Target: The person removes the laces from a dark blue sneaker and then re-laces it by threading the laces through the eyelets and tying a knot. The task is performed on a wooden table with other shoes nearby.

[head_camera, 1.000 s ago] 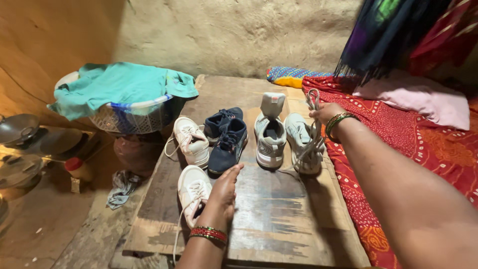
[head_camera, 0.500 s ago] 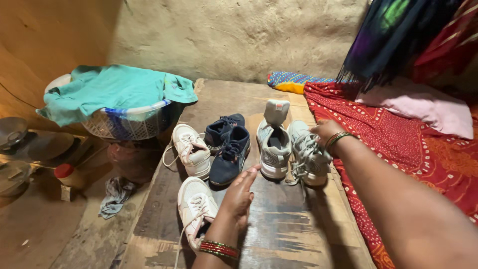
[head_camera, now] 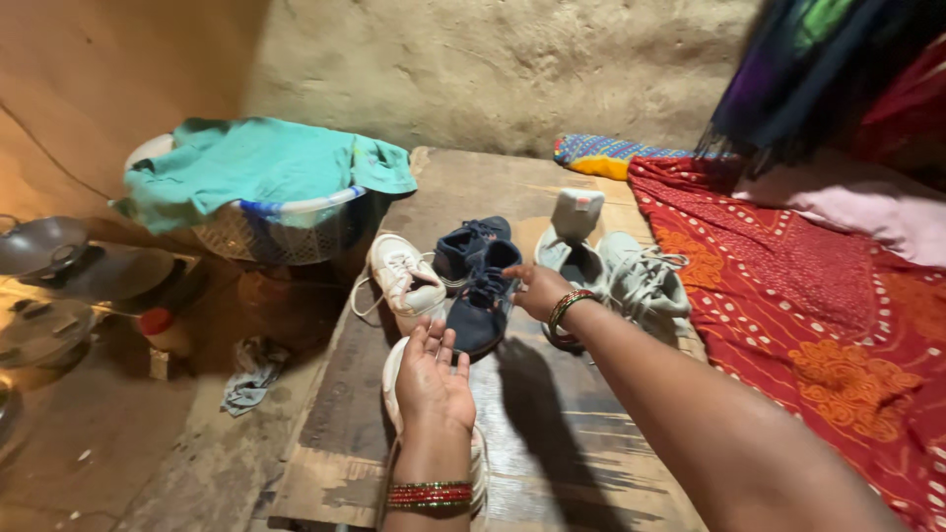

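On the low wooden desk (head_camera: pixel 552 414), six shoes lie in loose pairs. The left hand (head_camera: pixel 432 379) hovers palm-up with its grip apart and holding nothing, right over a white sneaker (head_camera: pixel 394 369) that it mostly hides; the shoe's partner, another white sneaker (head_camera: pixel 406 279), sits further back with its laces trailing off the desk edge. The right hand (head_camera: pixel 537 289) reaches in between a navy sneaker (head_camera: pixel 483 307) and a grey sneaker (head_camera: pixel 572 261), its fingers curled near the navy shoe's tongue; whether that grip has closed on anything I cannot tell. A second navy sneaker (head_camera: pixel 463 246) and a second grey sneaker (head_camera: pixel 645 286) lie just beside them. Such shoes look light, soft in the upper and stiff in the sole, so the heel collar or tongue seems the surest place to take hold, while loose laces would likely slip and snag. To the left stands a basket (head_camera: pixel 286 227) draped with a teal cloth (head_camera: pixel 256 167); to the right lies a red patterned bedspread (head_camera: pixel 818 296).
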